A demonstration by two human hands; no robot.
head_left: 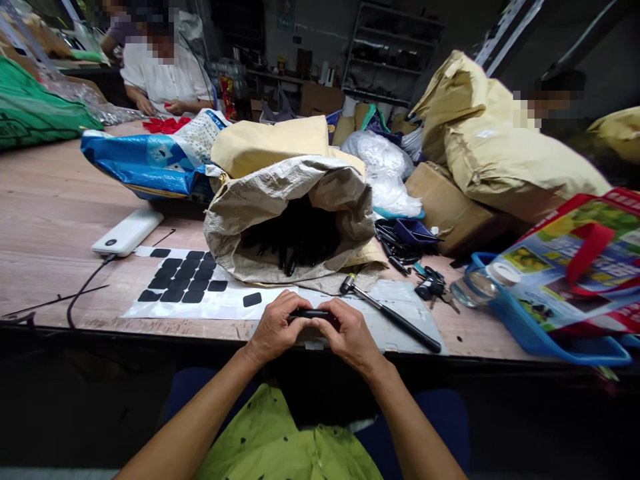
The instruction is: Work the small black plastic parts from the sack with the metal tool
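Observation:
At the table's front edge my left hand (280, 325) and my right hand (347, 331) both grip a slim black rod-shaped piece (310, 313), one at each end. Fingers hide most of it, so its exact kind is unclear. Just beyond, a pale woven sack (225, 227) lies on its side, its mouth facing me, with many black slender pieces (290, 250) inside. A small hammer (395, 317) with a black handle rests right of my right hand. Left of my left hand is a white sheet (235, 310) bearing black rounded-square stickers (185, 273).
A white power bank (127, 232) with a cable lies left. Keys (435, 287), loose black pieces (400, 243), a clear bottle (480, 285) and a blue basket (550, 343) are right. Stuffed sacks (515, 157) stand behind. A person in white (165, 80) sits across the table, another person far right.

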